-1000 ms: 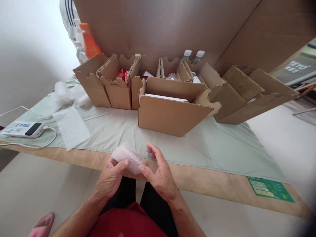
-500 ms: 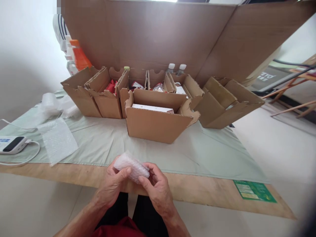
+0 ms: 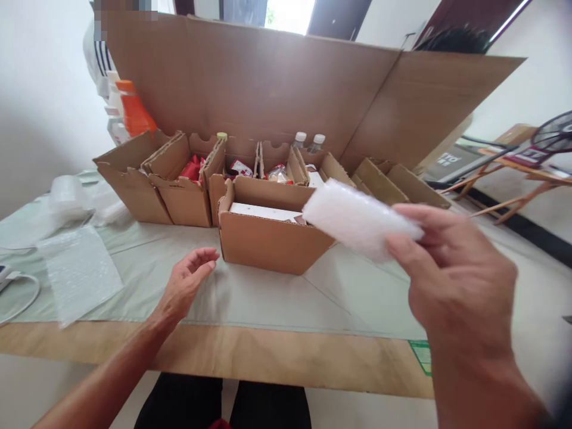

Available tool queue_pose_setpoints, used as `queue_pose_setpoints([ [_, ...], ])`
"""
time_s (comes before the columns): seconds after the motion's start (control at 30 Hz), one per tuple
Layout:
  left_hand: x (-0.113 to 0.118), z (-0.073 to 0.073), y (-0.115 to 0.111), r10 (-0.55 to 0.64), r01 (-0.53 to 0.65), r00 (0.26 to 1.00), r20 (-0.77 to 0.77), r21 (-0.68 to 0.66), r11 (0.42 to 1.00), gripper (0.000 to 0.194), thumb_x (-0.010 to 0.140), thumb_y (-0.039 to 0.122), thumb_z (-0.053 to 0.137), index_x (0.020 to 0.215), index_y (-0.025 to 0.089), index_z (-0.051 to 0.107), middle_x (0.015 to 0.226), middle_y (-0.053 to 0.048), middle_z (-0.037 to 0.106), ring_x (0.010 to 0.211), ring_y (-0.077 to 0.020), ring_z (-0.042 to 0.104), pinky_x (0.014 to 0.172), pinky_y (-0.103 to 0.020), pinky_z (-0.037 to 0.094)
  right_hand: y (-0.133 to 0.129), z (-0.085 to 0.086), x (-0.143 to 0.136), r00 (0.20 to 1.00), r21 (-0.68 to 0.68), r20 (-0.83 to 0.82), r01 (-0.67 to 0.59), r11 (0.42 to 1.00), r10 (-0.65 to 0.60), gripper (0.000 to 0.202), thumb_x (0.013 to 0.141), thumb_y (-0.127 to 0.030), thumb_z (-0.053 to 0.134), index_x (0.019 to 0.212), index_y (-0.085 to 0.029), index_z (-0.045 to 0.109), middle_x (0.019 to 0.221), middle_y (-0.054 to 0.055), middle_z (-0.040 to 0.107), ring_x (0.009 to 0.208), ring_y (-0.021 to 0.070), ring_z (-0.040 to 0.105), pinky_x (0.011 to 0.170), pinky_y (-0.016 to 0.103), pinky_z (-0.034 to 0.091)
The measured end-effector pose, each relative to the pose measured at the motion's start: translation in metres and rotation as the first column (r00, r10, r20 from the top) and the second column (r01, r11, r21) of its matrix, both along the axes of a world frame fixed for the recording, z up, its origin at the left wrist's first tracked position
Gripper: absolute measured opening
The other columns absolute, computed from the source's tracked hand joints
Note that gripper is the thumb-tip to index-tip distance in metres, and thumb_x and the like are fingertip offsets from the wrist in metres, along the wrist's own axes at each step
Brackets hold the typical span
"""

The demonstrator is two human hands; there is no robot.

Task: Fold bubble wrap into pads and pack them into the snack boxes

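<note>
Between the thumb and fingers of my right hand [image 3: 451,268] is a bubble-wrapped packet [image 3: 353,220], pinched at its right end and raised in front of the boxes. What the wrap encloses cannot be made out. My left hand [image 3: 190,277] hovers low over the table cloth with nothing in it, its fingers loosely extended and the thumb apart. Just beyond its fingertips stands the front cardboard box [image 3: 263,244], which has a white flat box [image 3: 267,213] inside. The packet covers that cardboard box's right end from view.
Behind, a row of open cardboard bins [image 3: 185,199] holds red packets [image 3: 192,168] and other goods. A tall cardboard sheet [image 3: 268,83] rises at the back. Bubble wrap sheets [image 3: 80,271] lie left, near a white cable [image 3: 33,286]. An orange bottle [image 3: 134,110] stands back left.
Both hands were together on the packet at the table's front edge. My left hand has let go and moved forward; my right hand has lifted the packet up and to the right.
</note>
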State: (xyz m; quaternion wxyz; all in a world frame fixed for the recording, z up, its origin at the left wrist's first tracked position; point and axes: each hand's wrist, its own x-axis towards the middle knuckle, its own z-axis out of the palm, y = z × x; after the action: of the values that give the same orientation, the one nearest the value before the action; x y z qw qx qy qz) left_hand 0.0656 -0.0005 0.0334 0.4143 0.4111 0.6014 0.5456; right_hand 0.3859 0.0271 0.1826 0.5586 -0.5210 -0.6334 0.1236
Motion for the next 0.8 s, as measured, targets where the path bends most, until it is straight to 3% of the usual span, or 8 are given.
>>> queue_pose_setpoints([
  [0.13,-0.001,-0.02,0.007,0.066,-0.066,0.997,-0.048,0.002,0.998,0.044,0.074,0.051,0.074,0.104,0.019,0.071,0.099,-0.01,0.075,0.085,-0.0227,0.068,0.073,-0.035,0.053,0.051,0.028,-0.001,0.939,-0.09,0.343,0.049,0.995,-0.015,0.034,0.085,-0.034,0.069,0.114,-0.017,0.073,0.076,0.003,0.07,0.065,0.0152,0.059,0.062,0.031,0.047],
  [0.2,-0.002,-0.027,0.005,0.073,-0.073,0.995,-0.069,0.006,0.997,0.042,0.075,0.047,0.074,0.106,0.02,0.072,0.093,-0.008,0.073,0.078,-0.0208,0.065,0.068,-0.033,0.05,0.066,0.036,-0.003,0.792,-0.131,0.608,0.162,0.978,-0.05,0.025,0.084,-0.032,0.064,0.103,-0.02,0.076,0.067,0.001,0.065,0.061,0.016,0.054,0.061,0.032,0.041],
  [0.27,-0.002,-0.031,0.003,0.071,-0.07,0.994,-0.08,0.013,0.997,0.039,0.075,0.045,0.074,0.105,0.02,0.074,0.086,-0.005,0.072,0.074,-0.0198,0.062,0.066,-0.033,0.049,0.074,0.045,-0.009,0.579,-0.109,0.813,0.257,0.96,-0.063,0.018,0.083,-0.031,0.061,0.09,-0.024,0.076,0.062,0.001,0.061,0.059,0.0176,0.053,0.06,0.031,0.037],
  [0.33,-0.003,-0.033,0.002,0.047,-0.045,0.993,-0.107,0.027,0.999,0.036,0.076,0.044,0.073,0.103,0.021,0.075,0.08,-0.004,0.07,0.072,-0.02,0.061,0.065,-0.032,0.049,0.079,0.054,-0.022,0.406,-0.116,0.914,0.312,0.943,-0.022,0.017,0.081,-0.028,0.06,0.086,-0.024,0.076,0.061,0.002,0.061,0.061,0.0195,0.056,0.06,0.031,0.036],
  [0.4,-0.003,-0.035,0.003,0.021,-0.015,0.99,-0.143,0.047,0.999,0.034,0.077,0.044,0.072,0.103,0.022,0.076,0.079,-0.004,0.07,0.074,-0.0212,0.063,0.066,-0.033,0.049,0.087,0.059,-0.038,0.316,-0.191,0.946,0.358,0.914,0.074,0.016,0.079,-0.023,0.062,0.085,-0.023,0.077,0.064,0.004,0.063,0.064,0.022,0.06,0.061,0.031,0.038],
  [0.57,-0.004,-0.038,0.004,0.011,0.003,0.985,-0.172,0.082,0.997,0.03,0.078,0.044,0.07,0.099,0.023,0.077,0.088,-0.006,0.073,0.08,-0.0241,0.066,0.074,-0.038,0.051,0.109,0.043,-0.067,0.27,-0.471,0.875,0.28,0.836,0.402,0.013,0.077,-0.014,0.066,0.068,-0.02,0.072,0.07,0.008,0.069,0.066,0.022,0.064,0.061,0.031,0.042],
  [0.7,-0.006,-0.04,0.005,-0.006,0.028,0.978,-0.211,0.098,0.995,0.03,0.081,0.045,0.067,0.1,0.024,0.076,0.093,-0.008,0.075,0.083,-0.0256,0.068,0.076,-0.04,0.053,0.118,0.027,-0.066,0.292,-0.532,0.831,0.171,0.829,0.473,0.015,0.082,-0.018,0.068,0.068,-0.02,0.072,0.07,0.006,0.071,0.065,0.0188,0.065,0.061,0.029,0.046],
  [0.8,-0.005,-0.038,0.006,-0.023,0.051,0.971,-0.236,0.113,0.992,0.03,0.081,0.046,0.067,0.098,0.024,0.076,0.097,-0.01,0.075,0.088,-0.0276,0.069,0.08,-0.043,0.054,0.118,0.029,-0.061,0.325,-0.538,0.816,0.122,0.834,0.478,0.011,0.082,-0.016,0.068,0.074,-0.02,0.074,0.076,0.006,0.075,0.07,0.0191,0.067,0.063,0.028,0.047],
])
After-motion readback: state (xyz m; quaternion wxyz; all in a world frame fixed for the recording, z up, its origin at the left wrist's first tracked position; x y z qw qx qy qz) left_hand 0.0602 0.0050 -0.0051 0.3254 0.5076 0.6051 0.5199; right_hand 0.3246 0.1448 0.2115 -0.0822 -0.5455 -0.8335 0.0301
